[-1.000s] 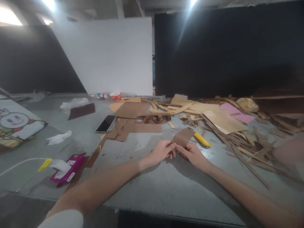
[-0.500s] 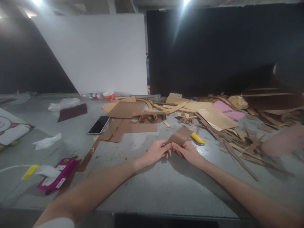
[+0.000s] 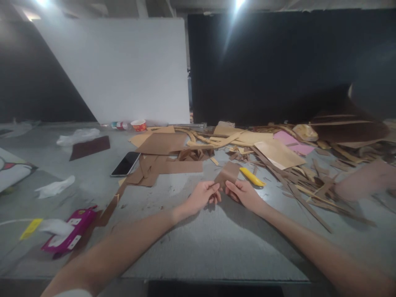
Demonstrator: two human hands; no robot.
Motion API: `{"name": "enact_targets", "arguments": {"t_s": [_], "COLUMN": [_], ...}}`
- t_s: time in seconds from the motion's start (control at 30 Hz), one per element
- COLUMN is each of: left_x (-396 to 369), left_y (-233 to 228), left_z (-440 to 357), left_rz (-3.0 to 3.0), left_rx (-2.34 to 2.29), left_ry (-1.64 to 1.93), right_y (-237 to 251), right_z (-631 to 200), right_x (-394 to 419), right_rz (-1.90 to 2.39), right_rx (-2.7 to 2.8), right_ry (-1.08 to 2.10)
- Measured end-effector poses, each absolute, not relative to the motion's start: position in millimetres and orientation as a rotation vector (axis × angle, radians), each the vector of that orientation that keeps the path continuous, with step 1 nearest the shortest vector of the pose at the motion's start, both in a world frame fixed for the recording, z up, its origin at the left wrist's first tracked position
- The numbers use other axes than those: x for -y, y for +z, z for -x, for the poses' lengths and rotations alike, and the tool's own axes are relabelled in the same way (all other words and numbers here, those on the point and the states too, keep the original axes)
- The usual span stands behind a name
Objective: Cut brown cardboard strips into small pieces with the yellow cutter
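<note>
Grey worktop (image 3: 216, 247), wide, scuffed, carrying all items listed. White board (image 3: 123, 70), large, leaning upright at the far edge, dark wall beside it. Heap of cardboard offcuts (image 3: 309, 173), tan and brown strips and sheets, spread over the far right of the worktop, with one pink sheet (image 3: 292, 142) among them. Flat brown cardboard sheets (image 3: 163, 154), several overlapping, near the centre, far of the hands. Dark red sheet (image 3: 89, 147), flat, far left. Printed cartoon board (image 3: 12, 173), partly cut off at the left edge. Magenta case (image 3: 69, 235), near left, lying on a brown strip, with a yellow tag (image 3: 30, 229) and white cord just beside it. Phone (image 3: 126, 163), dark screen up, beside the brown sheets. Crumpled white tissue (image 3: 55, 187), left of centre. Left hand (image 3: 202, 196) and right hand (image 3: 244, 194), both low over the worktop at centre, fingertips pinching the near edge of one brown cardboard piece (image 3: 228, 173) from either side; the piece rises tilted away from the person between the two hands. Yellow tool (image 3: 252, 176), slim, lying on the worktop just right of that piece. Small red paper cup (image 3: 139, 125), at the foot of the white board.
</note>
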State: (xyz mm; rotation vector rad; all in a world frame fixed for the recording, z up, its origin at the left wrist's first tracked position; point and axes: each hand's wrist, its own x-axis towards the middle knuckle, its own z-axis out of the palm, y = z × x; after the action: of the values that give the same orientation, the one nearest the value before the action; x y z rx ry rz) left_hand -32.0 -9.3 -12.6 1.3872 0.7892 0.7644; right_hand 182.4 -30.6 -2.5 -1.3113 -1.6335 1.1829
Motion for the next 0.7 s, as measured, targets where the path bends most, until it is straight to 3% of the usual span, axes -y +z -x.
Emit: {"name": "enact_targets", "arguments": {"t_s": [0.7], "left_x": [5.2], "left_y": [-18.7], "left_z": [32.9], "left_rz": [-1.358], "left_rx": [-0.776], "left_ry": [0.794], "right_y": [11.2], "right_z": [-194.2], "right_x": [32.1], "right_rz": [1.206], "right_rx": [1.673], "right_ry": [1.190]}}
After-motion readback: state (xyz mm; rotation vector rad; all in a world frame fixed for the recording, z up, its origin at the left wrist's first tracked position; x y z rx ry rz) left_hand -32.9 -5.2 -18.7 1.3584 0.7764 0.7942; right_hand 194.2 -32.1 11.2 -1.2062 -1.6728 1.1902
